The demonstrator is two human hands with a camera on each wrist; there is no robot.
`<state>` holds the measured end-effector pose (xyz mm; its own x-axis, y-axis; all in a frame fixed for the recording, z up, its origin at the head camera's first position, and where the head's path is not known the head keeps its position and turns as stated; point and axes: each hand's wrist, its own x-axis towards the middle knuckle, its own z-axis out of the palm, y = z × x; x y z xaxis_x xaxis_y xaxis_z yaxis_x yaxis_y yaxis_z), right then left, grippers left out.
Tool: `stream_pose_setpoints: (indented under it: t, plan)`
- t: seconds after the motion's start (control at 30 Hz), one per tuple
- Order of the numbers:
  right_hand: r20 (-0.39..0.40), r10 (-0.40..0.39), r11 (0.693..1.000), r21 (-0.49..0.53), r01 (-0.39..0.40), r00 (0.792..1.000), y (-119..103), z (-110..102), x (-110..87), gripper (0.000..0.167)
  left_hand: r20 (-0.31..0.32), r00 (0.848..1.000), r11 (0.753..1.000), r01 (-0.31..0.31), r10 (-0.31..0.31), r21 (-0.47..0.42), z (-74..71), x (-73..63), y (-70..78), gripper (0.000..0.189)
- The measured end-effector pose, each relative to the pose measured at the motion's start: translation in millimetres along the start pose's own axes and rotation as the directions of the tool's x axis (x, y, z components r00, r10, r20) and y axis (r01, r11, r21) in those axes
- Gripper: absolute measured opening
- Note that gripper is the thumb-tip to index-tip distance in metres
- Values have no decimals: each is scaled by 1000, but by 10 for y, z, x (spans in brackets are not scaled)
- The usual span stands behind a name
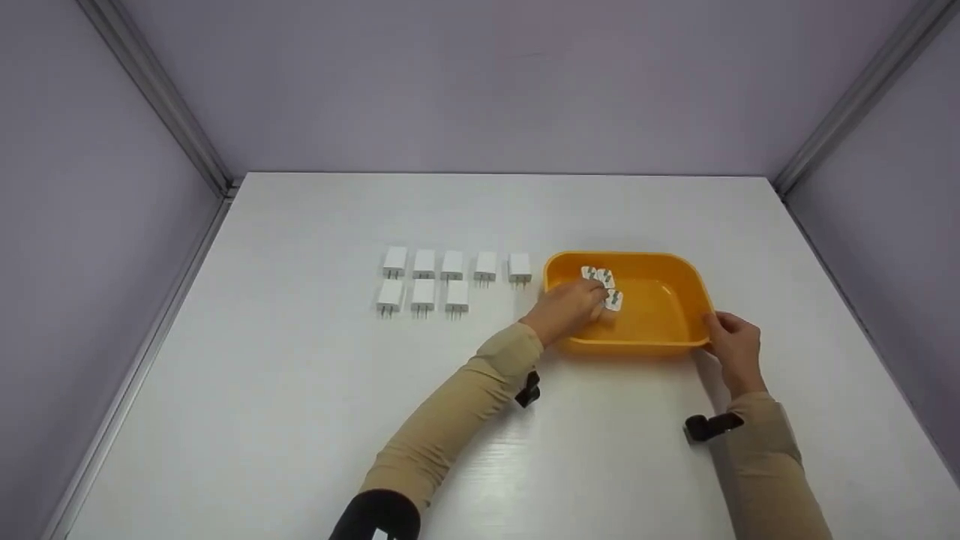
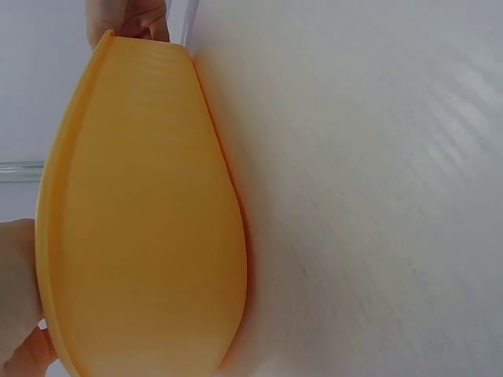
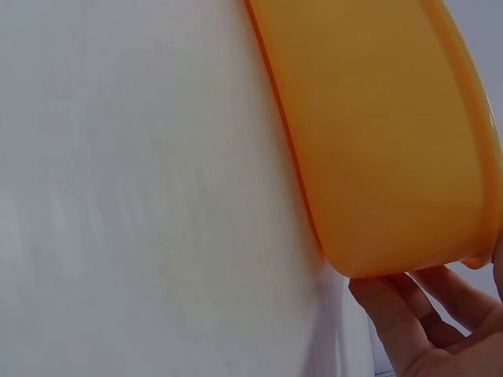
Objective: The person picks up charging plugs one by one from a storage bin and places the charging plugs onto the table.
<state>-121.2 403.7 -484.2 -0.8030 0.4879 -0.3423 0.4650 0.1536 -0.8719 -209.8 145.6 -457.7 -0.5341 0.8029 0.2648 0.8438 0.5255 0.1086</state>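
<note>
My left hand (image 1: 570, 307) reaches over the near left rim into an orange plastic tray (image 1: 656, 300), fingertips down among a few small white pieces with green marks (image 1: 613, 300). Its fingertips are partly hidden, and I cannot tell whether they pinch a piece. At the tray's near right corner, my right hand (image 1: 736, 346) grips the rim. In the right wrist view, the fingers (image 3: 393, 318) of that hand lie against the outside of the tray's end wall. To the left of the tray, white plug chargers (image 1: 422, 295) lie in two rows, prongs toward me.
The white table (image 1: 262, 360) has a wall (image 1: 495, 90) behind it and side panels at left and right. The back row of chargers extends close to the tray's left side; the front row is shorter.
</note>
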Motion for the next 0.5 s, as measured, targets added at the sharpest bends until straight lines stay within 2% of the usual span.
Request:
stream_pose_setpoints:
  t: [0.17,0.33,0.5]
  plan:
    - [11,2,1000,7,-3,1000,7,-1,9,58,-4,1000,1000,0,0,22,-18,-4,4,20]
    - [0,-30,999,27,30,1000,19,-2,7,57,-22,999,994,-22,25,103,-31,-16,-1,18]
    - [-22,-56,998,36,57,998,31,-3,8,55,5,1000,995,10,-11,101,-33,-18,-15,23]
